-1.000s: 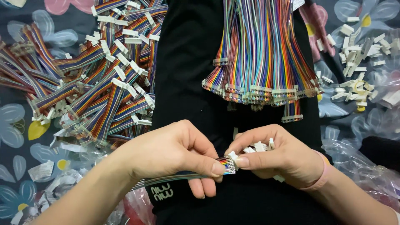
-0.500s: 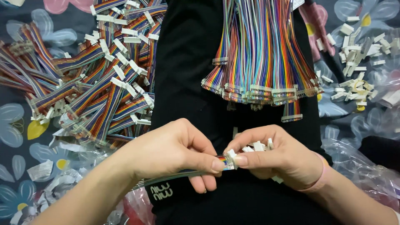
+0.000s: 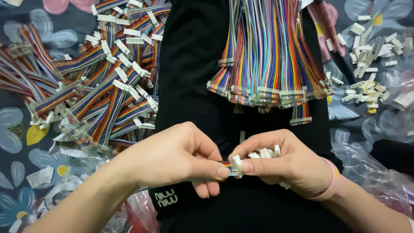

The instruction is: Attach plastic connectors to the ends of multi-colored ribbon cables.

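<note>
- Since the earlier frames little has shifted: our two hands stay low in the centre of the frame, fingertips pressed together as before.
- Our left hand pinches the end of a rainbow ribbon cable between thumb and forefinger, closed tight on it.
- Our right hand meets it, thumb and forefinger closed on a small white connector at the cable's tip, with more white connectors cupped in the palm.
- Both rest over a black cloth running up the middle.
- A bundle of hanging cables lies upper centre.
- A pile of finished cables sits upper left.
- Loose white housings are scattered upper right.
</note>
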